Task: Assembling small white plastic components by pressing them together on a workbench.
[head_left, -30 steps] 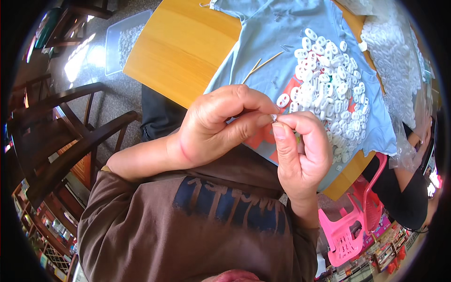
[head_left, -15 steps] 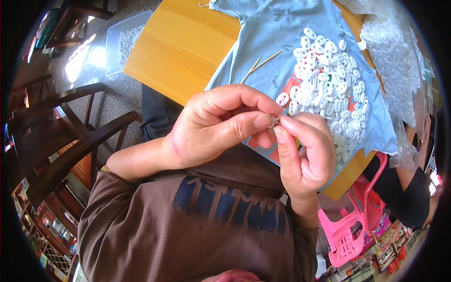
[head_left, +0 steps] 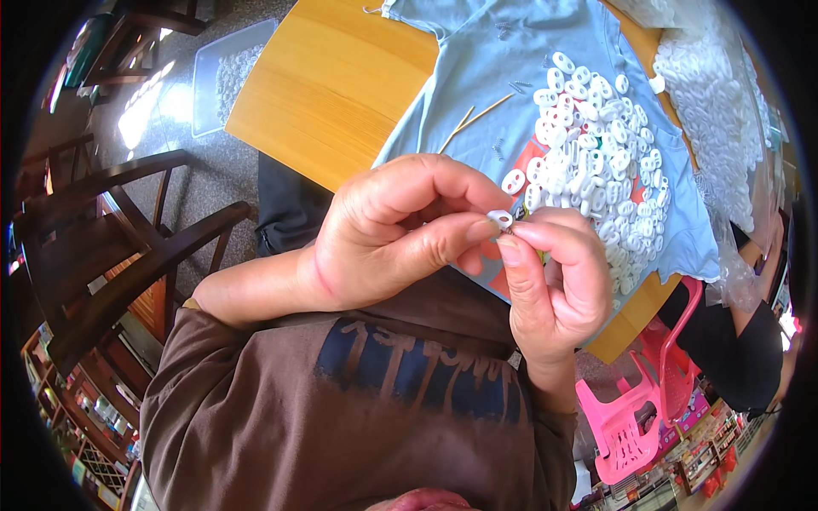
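Between the thumb and forefinger of my left hand (head_left: 400, 221) is a small white oval plastic piece (head_left: 501, 218) with a hole showing. Close against it, my right hand (head_left: 558, 272) pinches what looks like a tiny metal spring (head_left: 509, 230), mostly covered by the fingertips. Both hands meet above the near edge of a light blue shirt (head_left: 477, 94) spread on the table. Just beyond my right hand lies a heap of white two-holed oval pieces (head_left: 588, 162). A few loose springs (head_left: 518, 87) and two thin wooden sticks (head_left: 477, 117) rest on the shirt.
The yellow wooden table (head_left: 332, 85) extends to the left. A clear bin (head_left: 204, 94) of white pieces sits on the floor beyond a dark wooden chair (head_left: 128, 247). At right are a large bag of white pieces (head_left: 707, 111), a pink plastic chair (head_left: 630, 417) and another person's dark sleeve (head_left: 741, 349).
The white oval piece has turned and risen between my left fingertips, so its hole now shows. My right fingertips have shifted slightly right and down beside it.
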Motion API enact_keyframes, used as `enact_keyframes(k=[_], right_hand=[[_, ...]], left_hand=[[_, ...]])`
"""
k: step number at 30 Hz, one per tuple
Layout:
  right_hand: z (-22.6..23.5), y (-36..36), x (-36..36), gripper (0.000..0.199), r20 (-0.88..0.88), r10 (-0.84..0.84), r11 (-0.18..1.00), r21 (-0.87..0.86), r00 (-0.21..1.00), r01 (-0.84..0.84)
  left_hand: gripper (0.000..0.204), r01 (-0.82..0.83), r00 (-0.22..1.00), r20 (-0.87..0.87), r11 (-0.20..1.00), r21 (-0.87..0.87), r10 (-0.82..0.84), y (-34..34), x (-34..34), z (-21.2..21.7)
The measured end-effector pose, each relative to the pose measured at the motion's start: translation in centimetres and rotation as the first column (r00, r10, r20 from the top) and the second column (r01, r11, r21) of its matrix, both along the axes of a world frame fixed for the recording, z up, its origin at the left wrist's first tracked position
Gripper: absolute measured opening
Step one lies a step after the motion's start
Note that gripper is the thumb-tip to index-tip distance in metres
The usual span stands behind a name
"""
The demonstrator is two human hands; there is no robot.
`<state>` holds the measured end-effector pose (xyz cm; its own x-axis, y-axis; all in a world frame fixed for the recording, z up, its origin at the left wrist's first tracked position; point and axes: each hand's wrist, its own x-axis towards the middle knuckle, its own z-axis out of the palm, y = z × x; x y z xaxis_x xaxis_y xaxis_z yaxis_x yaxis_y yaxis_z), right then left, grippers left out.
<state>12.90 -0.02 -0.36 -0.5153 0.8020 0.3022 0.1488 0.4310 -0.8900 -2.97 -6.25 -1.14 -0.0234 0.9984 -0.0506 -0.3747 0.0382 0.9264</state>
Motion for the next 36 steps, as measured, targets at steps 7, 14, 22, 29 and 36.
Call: enact_keyframes(k=[7,14,22,29,36], right_hand=[[-0.2,0.1,-0.2,0.013,0.043,0.004,0.999,0.043,0.999,-0.006],[-0.4,0.6,-0.4,0.017,0.138,0.067,0.992,0.095,0.988,-0.08],[0.6,3.1,1.1,0.013,0.279,-0.086,0.988,0.146,0.956,0.046],[-0.5,3.3,0.5,0.024,0.574,-0.071,0.898,0.394,0.816,-0.198],[-0.6,3.5,0.5,0.019,0.618,-0.098,0.87,0.434,0.78,-0.235]], left_hand=[[0.013,-0.024,0.994,-0.109,0.999,0.034,0.027,0.0,0.1,-0.3],[0.013,-0.091,0.991,0.078,0.981,-0.173,0.106,-0.7,-0.1,-1.0],[0.013,-0.274,0.958,0.052,0.952,-0.135,0.283,-0.6,-1.0,-1.7],[0.015,-0.285,0.954,0.048,0.947,-0.146,0.295,-0.5,-1.0,-1.9],[0.011,-0.253,0.953,0.128,0.952,-0.171,0.276,-0.2,-0.9,-1.7]])
